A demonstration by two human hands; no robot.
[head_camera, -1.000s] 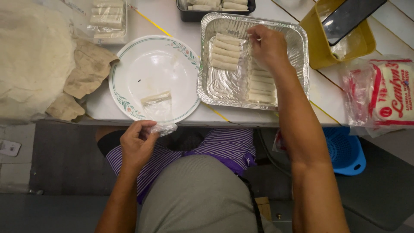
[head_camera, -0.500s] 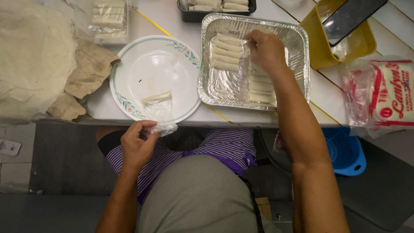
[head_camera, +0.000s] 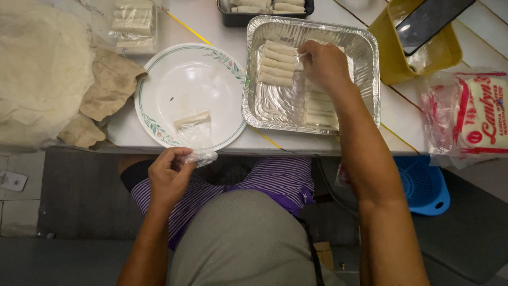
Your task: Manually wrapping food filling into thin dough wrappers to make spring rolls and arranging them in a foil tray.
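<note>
My right hand [head_camera: 324, 64] reaches into a foil tray [head_camera: 366, 63] and rests on a pale rolled wrap at the top of the right row. A second row of rolled wraps [head_camera: 276, 64] lies to its left in the tray. Below the table edge, my left hand [head_camera: 170, 175] pinches the end of a thin clear wrapper [head_camera: 194, 133] that drapes off a white plate [head_camera: 180, 85] with a floral rim. Whether my right fingers grip the roll is hidden.
A stack of pale wrapper sheets [head_camera: 42, 69] and brown paper [head_camera: 108, 87] lie at left. A clear pack of rolls [head_camera: 132, 21], a dark tray [head_camera: 264, 7], a yellow bin [head_camera: 394, 58] with a phone, a red-and-white packet [head_camera: 484, 116] and a blue colander [head_camera: 423, 185] surround.
My right hand has shifted slightly left over the tray's rolls. My left hand stays at the table edge with the wrapper.
</note>
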